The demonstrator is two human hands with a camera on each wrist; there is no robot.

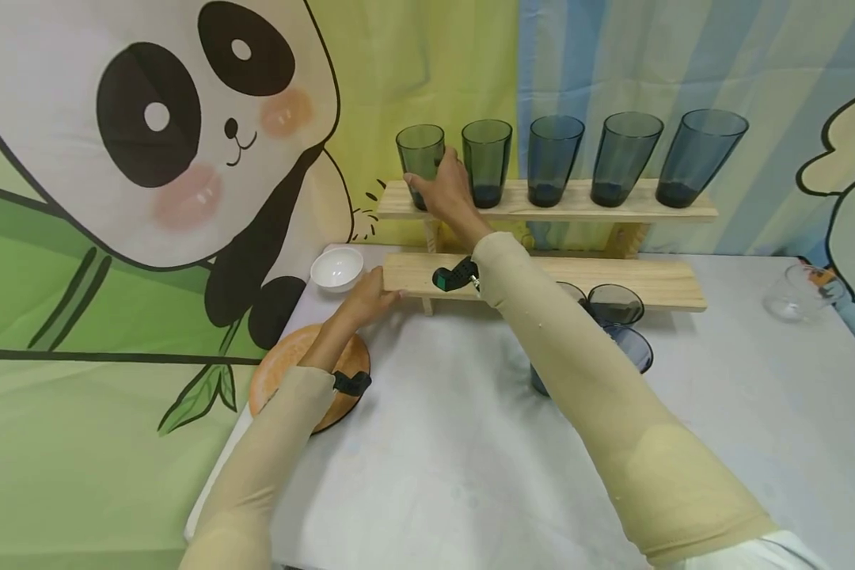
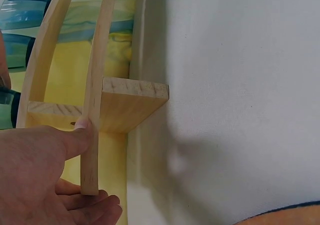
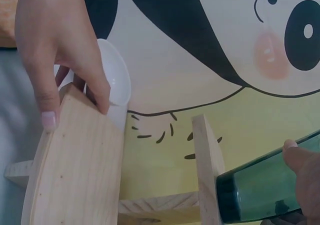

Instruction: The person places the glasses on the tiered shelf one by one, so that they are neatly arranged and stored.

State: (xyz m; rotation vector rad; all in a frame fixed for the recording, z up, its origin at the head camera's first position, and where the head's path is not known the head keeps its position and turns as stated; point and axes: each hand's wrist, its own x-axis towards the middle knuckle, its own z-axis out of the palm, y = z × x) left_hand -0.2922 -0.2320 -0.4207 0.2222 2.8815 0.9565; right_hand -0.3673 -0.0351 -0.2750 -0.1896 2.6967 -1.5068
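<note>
A two-tier wooden rack (image 1: 613, 279) stands at the back of the table. At the left end of its lower shelf, my left hand (image 1: 366, 302) grips the board, thumb on one face and fingers round the other, as the left wrist view shows. On the upper shelf (image 1: 513, 207), my right hand (image 1: 450, 190) holds the leftmost green glass (image 1: 415, 149) between thumb and fingers. The glass's base (image 3: 227, 197) meets the shelf in the right wrist view. Several more tinted glasses (image 1: 556, 146) stand in a row to its right.
Several dark glasses (image 1: 616, 305) stand together before the rack, partly hidden by my right sleeve. A white bowl (image 1: 337, 269) and an orange round plate (image 1: 356, 360) lie at the left. At the right is a clear glass vessel (image 1: 794, 297). A printed panda curtain (image 1: 271, 214) hangs behind.
</note>
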